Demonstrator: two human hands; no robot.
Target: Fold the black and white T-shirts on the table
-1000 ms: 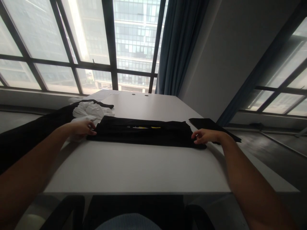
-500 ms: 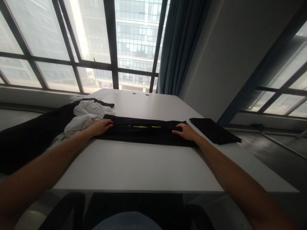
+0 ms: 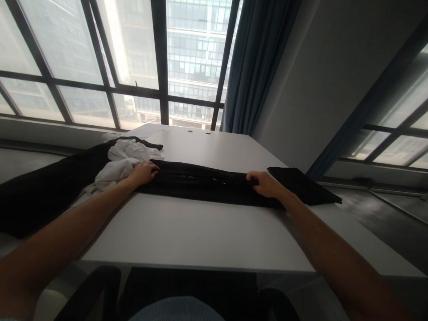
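A black garment (image 3: 200, 189), folded into a long strip, lies across the white table in front of me. Along its middle runs a gap where a small yellow-and-white bit shows. My left hand (image 3: 144, 173) is closed on its left end, fingers curled over the cloth. At the right end my right hand (image 3: 262, 183) pinches the cloth's upper layer. Beyond my right hand rests a second folded black cloth (image 3: 302, 185). Close by my left hand sits a heap of white cloth (image 3: 123, 156). What exact garment the strip is, I cannot tell.
The white table (image 3: 200, 232) reaches toward large windows. More black cloth (image 3: 50, 187) drapes at the left side of the table. A blue curtain (image 3: 250, 67) hangs at the far right, beside a grey wall. Chair armrests (image 3: 96, 290) show below the table's near edge.
Both hands have closed from resting on the strip to gripping it. Its far edge is raised a little, and the yellow-and-white bit in the gap shows less. The view has shifted slightly.
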